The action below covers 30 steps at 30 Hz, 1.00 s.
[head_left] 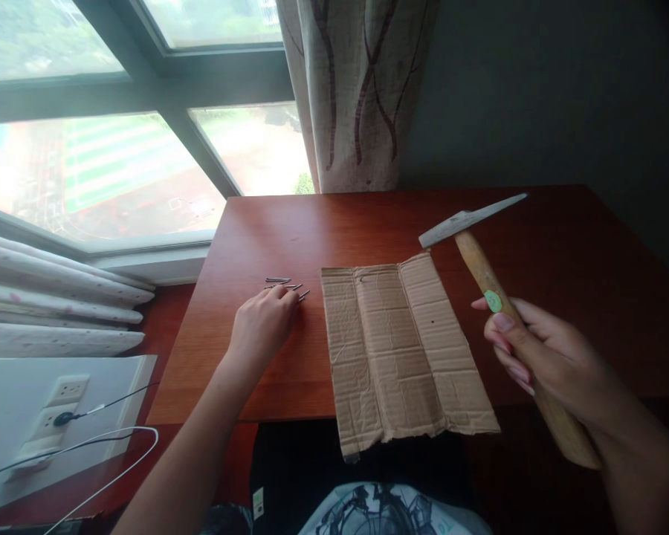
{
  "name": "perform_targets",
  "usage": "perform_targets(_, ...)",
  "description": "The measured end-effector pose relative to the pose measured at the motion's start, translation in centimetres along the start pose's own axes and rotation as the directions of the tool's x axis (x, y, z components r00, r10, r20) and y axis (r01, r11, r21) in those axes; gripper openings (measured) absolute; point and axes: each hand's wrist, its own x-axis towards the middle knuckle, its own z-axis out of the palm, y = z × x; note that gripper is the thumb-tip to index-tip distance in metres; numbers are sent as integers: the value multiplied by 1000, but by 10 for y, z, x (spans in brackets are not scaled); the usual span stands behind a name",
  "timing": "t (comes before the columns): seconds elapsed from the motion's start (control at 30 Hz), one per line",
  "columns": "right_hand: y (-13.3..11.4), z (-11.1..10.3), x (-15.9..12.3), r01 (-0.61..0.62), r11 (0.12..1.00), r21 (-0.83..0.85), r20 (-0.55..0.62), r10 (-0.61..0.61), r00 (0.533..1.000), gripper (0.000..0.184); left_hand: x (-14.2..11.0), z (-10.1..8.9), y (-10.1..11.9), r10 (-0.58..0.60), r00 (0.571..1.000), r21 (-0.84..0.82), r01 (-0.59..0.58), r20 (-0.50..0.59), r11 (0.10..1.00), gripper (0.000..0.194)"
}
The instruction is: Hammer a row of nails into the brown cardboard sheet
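My right hand (pixel 529 345) is wrapped round the wooden handle of a hammer (pixel 479 264), raised above the right side of the table. The hammer's long, narrow metal head points up and to the right; a green sticker marks the handle. On the left, my left hand (pixel 267 319) is closed, fingers curled down over several metal nails (pixel 279 280) on the tabletop. One nail (pixel 304 295) pokes out beside its fingertips, which are mostly hidden behind the hand. Between both hands lies a creased piece of cardboard (pixel 398 357), its near edge overhanging the table's front.
The reddish-brown wooden table (pixel 290 371) stands against a dark wall. A window (pixel 145 163) and curtains (pixel 362 96) are at the left and back. At lower left, a wall socket (pixel 61 401) has cables (pixel 150 446) hanging near it.
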Motion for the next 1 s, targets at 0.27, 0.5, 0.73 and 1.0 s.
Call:
perform_targets(0.27, 2, -1, -1, -14, 1000, -7, 29, 14, 999, 40, 6, 0, 5, 36, 999, 41, -36, 11, 999, 30)
perform_targets(0.5, 5, -1, 0, 2, 1000, -20, 33, -1, 999, 41, 9, 5, 6, 54, 999, 69, -54, 4, 996, 27)
perform_targets(0.73, 3, -1, -2, -6, 1000, -10, 28, 6, 1000, 40, 6, 9, 4, 41, 999, 64, -39, -36, 997, 27)
perform_targets(1.0, 4, -1, 0, -14, 1000, -12, 42, 14, 999, 39, -2, 5, 1, -69, 980, -167, 37, -186, 985, 29)
